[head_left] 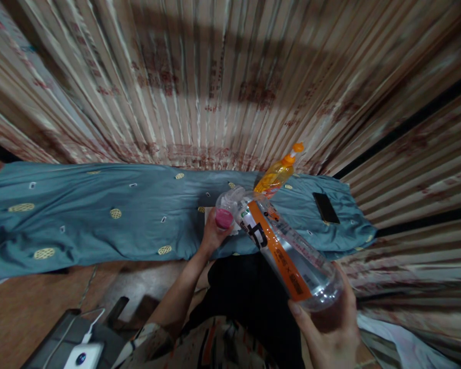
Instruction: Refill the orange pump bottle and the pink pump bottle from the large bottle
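My right hand (330, 323) is closed around the base of a large clear plastic bottle (280, 251) with a silver and orange label. The bottle is tilted, its narrower end towards my left hand. My left hand (214, 237) is closed around a small clear container (227, 199) that shows pink at its near end; whether that is liquid or a solid part, I cannot tell. The two overlap in view, and whether they touch is unclear. Behind my left hand, partly hidden, is a white thing (208, 213) like paper.
A teal cloth with pineapple prints (138, 230) covers the long surface ahead. On it stand a yellow bottle with an orange top (274, 177) and, to the right, a black phone (326, 208). Pleated curtains (215, 77) hang behind. A white device with a cable (85, 354) lies lower left.
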Demonstrator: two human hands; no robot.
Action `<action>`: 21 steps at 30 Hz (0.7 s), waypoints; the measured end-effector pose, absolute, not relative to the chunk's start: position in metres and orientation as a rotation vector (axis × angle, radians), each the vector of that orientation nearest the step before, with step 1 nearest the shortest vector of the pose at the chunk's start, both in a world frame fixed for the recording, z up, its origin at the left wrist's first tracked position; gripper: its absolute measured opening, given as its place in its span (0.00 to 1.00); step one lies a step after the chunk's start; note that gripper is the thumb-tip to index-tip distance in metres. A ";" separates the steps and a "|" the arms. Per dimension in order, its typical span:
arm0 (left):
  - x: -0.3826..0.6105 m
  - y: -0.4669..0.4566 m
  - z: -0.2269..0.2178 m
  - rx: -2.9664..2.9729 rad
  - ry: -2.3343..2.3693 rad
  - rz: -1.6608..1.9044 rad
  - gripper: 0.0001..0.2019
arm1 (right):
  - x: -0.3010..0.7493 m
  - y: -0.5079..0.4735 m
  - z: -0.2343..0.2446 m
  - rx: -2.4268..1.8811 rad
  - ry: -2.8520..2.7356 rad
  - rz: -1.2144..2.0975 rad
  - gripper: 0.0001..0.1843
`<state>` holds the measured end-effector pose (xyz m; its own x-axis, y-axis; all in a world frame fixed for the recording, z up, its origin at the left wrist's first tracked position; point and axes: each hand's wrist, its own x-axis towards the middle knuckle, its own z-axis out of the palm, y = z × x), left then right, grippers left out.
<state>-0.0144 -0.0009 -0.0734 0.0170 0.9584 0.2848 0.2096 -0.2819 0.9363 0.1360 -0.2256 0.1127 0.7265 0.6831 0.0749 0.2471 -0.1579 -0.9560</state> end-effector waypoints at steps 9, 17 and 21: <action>-0.015 -0.001 -0.073 1.597 1.221 1.318 0.39 | 0.135 -0.224 0.118 -1.748 -0.726 0.470 0.65; -0.015 -0.001 -0.071 1.583 1.219 1.325 0.38 | 0.131 -0.223 0.120 -1.733 -0.726 0.456 0.63; -0.015 -0.002 -0.071 1.600 1.209 1.314 0.37 | 0.137 -0.224 0.112 -1.720 -0.733 0.443 0.63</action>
<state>-0.0146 -0.0016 -0.0708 0.0376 0.9553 0.2933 0.2130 -0.2944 0.9316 0.1371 -0.2244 0.1121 0.7329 0.6755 0.0806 0.2423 -0.1485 -0.9588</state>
